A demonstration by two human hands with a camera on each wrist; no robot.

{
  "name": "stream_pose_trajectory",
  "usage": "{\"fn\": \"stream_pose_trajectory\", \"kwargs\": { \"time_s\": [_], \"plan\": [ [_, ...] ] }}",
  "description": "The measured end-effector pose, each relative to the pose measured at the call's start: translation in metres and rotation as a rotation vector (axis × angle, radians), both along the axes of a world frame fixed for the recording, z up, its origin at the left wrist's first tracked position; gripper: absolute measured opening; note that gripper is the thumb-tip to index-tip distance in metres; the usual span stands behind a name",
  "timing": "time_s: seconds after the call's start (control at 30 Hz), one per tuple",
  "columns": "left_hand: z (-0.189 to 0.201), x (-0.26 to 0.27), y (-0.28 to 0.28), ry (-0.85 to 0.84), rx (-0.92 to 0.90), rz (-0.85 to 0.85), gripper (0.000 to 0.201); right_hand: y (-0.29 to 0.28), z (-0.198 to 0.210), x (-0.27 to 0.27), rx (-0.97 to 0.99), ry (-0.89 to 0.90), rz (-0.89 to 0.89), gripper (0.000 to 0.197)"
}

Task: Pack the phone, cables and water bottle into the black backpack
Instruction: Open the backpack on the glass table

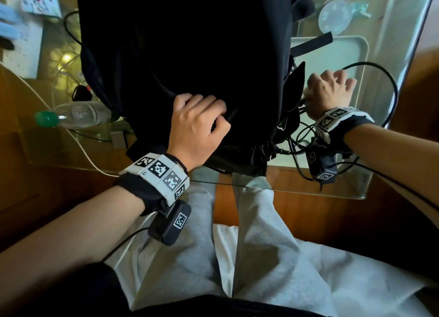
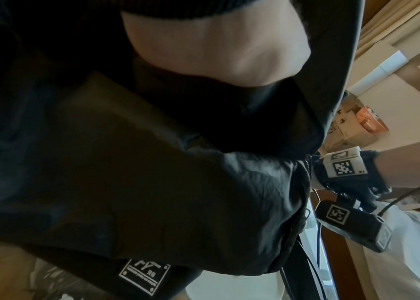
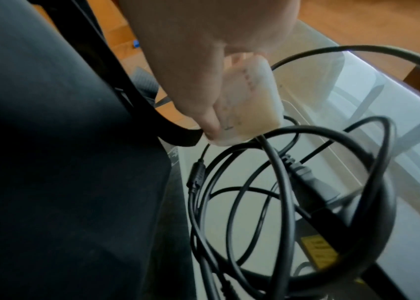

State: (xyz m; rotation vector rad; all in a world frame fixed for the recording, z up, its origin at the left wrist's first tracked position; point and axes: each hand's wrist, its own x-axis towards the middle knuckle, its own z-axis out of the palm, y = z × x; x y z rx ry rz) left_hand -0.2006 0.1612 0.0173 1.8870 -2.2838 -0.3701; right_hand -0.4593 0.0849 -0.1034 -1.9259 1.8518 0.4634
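The black backpack [image 1: 185, 62] stands on the glass table [image 1: 308, 191], filling the middle of the head view. My left hand [image 1: 209, 117] grips a fold of its fabric near the lower front; the left wrist view shows only my palm [image 2: 216, 48] against the dark backpack [image 2: 152, 182]. To the right of the bag, my right hand [image 1: 330, 89] pinches a whitish block [image 3: 247, 105] that lies among loops of black cables [image 3: 280, 182]. One cable loop [image 1: 392, 91] arcs out to the right. The water bottle [image 1: 76, 113], clear with a green cap, lies on its side left of the bag. No phone shows.
A white tray [image 1: 332, 53] sits behind my right hand, with a clear round lid [image 1: 335, 15] further back. A white power strip [image 1: 21, 53] and a white cord [image 1: 78, 145] lie at the left. A small black object [image 1: 82, 92] lies beside the bottle.
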Motion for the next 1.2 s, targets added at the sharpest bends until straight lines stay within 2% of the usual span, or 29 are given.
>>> {"fn": "stream_pose_trajectory", "kwargs": {
  "time_s": [0.07,0.17,0.23,0.3,0.37,0.47,0.6,0.73,0.83,0.93,1.07,1.1,1.13,1.2],
  "plan": [
    [0.001,-0.002,0.001,-0.007,0.040,-0.022,0.014,0.003,0.007,0.002,0.043,-0.097,-0.091,0.019],
    [0.006,-0.004,0.000,-0.042,0.096,-0.066,0.017,0.010,0.028,0.007,0.099,-0.306,-0.402,0.027],
    [0.007,-0.003,-0.002,-0.074,0.126,-0.073,0.021,0.017,0.040,0.012,0.122,-0.446,-0.548,0.034],
    [0.011,-0.004,-0.002,-0.108,0.135,-0.081,0.025,0.029,0.056,0.014,0.108,-0.560,-0.674,0.031],
    [0.014,-0.006,-0.003,-0.126,0.156,-0.081,0.030,0.041,0.071,0.015,0.061,-0.621,-0.723,0.025],
    [0.015,-0.008,-0.003,-0.145,0.199,-0.083,0.032,0.065,0.091,0.018,-0.032,-0.642,-0.699,0.030],
    [0.014,-0.005,0.003,-0.189,0.214,-0.134,0.033,0.095,0.124,0.029,-0.158,-0.766,-0.653,0.029],
    [0.022,0.003,0.010,-0.191,0.258,-0.197,0.039,0.112,0.165,0.056,-0.190,-0.898,-0.416,0.029],
    [0.031,0.020,0.019,-0.206,0.258,-0.277,0.042,0.103,0.194,0.090,-0.283,-0.961,-0.322,0.028],
    [0.039,0.040,0.032,-0.236,0.213,-0.294,0.040,0.081,0.219,0.128,-0.420,-1.047,-0.318,0.030],
    [0.045,0.062,0.049,-0.222,0.257,-0.378,0.064,0.063,0.232,0.171,-0.589,-1.131,-0.405,0.032],
    [0.047,0.066,0.049,-0.220,0.285,-0.398,0.066,0.062,0.224,0.176,-0.533,-1.091,-0.416,0.033],
    [0.047,0.071,0.048,-0.202,0.308,-0.417,0.067,0.065,0.214,0.182,-0.398,-0.989,-0.406,0.037],
    [0.054,0.085,0.046,-0.151,0.333,-0.438,0.067,0.080,0.196,0.192,-0.109,-0.689,-0.285,0.055]
  ]
}}
